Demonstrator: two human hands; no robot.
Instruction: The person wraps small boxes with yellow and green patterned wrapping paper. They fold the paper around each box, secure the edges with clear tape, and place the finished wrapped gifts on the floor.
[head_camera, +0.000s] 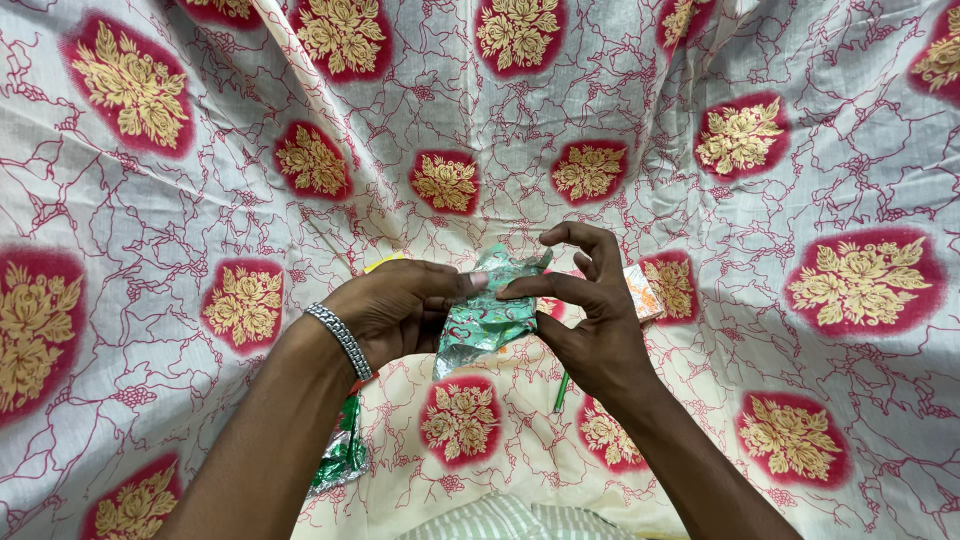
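White cloth printed with red-and-gold flower medallions (150, 200) fills the frame. At centre, the left hand (395, 310) and right hand (590, 310) both pinch a crinkled green foil wrapper (490, 315), seemingly half opened. Another green foil piece (340, 455) lies at lower left.

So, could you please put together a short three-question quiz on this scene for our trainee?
1. True or false: both hands pinch the green foil wrapper.
2. Which wrist wears the silver bracelet?
3. What lies beyond the right hand: A) an orange packet, B) scissors, C) a cup?

Key: 1. True; the left hand grips it too. 2. Left. 3. A.
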